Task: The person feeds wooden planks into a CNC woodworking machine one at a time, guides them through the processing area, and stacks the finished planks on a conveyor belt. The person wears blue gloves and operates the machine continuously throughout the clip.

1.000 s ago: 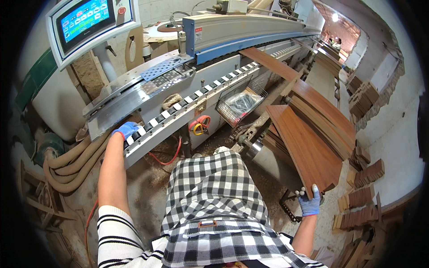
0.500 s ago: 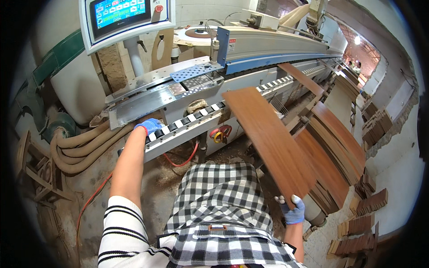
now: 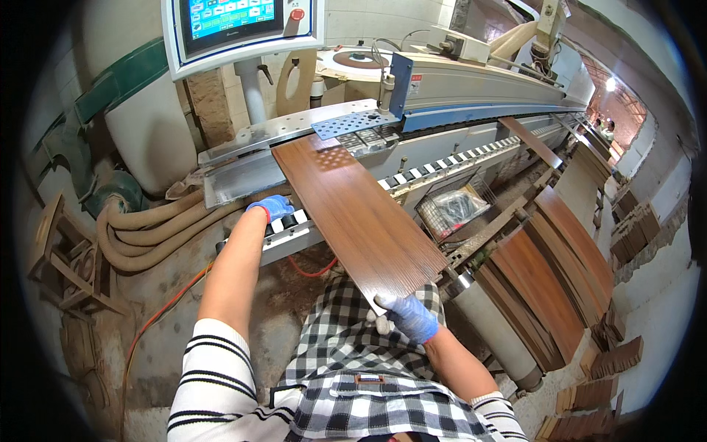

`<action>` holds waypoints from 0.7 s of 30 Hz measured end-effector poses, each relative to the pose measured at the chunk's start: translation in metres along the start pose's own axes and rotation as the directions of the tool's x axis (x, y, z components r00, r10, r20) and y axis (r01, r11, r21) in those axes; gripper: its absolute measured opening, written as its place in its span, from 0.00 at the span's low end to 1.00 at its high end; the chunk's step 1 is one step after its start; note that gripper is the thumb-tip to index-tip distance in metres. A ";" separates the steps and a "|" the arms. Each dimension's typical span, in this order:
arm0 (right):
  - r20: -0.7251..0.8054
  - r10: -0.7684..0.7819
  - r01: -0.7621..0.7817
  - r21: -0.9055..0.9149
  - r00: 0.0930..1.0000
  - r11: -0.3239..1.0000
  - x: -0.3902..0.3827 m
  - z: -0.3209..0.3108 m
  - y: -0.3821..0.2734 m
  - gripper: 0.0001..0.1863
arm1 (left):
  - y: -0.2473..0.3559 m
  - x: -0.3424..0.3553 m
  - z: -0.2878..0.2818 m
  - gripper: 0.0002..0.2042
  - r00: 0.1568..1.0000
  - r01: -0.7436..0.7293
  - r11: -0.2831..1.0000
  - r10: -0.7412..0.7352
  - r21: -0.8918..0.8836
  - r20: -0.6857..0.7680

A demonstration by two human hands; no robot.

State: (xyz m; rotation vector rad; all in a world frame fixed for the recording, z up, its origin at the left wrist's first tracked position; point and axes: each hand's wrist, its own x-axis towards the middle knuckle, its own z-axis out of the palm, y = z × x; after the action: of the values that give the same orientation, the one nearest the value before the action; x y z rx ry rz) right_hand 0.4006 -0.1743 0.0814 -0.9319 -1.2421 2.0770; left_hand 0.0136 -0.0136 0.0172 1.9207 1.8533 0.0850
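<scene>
A brown wood-grain board [image 3: 353, 214] spans diagonally from my body to the metal infeed table [image 3: 228, 184] of a long machine, its far end beside a blue perforated plate [image 3: 350, 125]. My right hand [image 3: 398, 315], in a blue glove with pale fingertips, grips the board's near corner. My gloved left hand [image 3: 269, 209] is curled over the black-and-white roller rail [image 3: 409, 179], just left of the board. A checked apron covers my front.
A control screen [image 3: 232, 18] is mounted upper left; thick hoses [image 3: 151, 243] and a wooden stool [image 3: 62, 258] stand left. Board stacks [image 3: 537, 287] lie on a roller stand at right, beside a wire basket [image 3: 453, 210]. More boards lean along the right wall. People are small in the distance.
My right hand has lifted the board off the right stack and swung it leftward across the roller rail to the infeed table. My left hand remains on the rail; the view has shifted.
</scene>
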 end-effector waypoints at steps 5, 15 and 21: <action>0.013 0.052 -0.052 0.004 0.999 0.999 0.012 0.014 0.005 0.16 | 0.005 0.000 -0.002 0.21 0.998 0.059 0.997 -0.060 0.056 0.014; -0.165 -0.007 0.025 0.107 0.986 0.994 0.017 0.012 0.005 0.13 | 0.001 -0.002 0.001 0.21 0.999 -0.025 0.998 0.023 -0.061 -0.033; -0.327 -0.093 0.150 0.155 0.940 0.976 0.021 -0.012 -0.005 0.12 | 0.020 -0.014 -0.011 0.22 1.000 0.022 0.999 -0.021 -0.039 0.017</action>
State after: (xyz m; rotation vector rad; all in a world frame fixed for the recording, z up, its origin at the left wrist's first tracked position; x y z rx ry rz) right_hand 0.3976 -0.1498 0.0760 -1.0304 -0.9068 1.8183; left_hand 0.0274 -0.0234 0.0384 1.8699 1.8478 0.0976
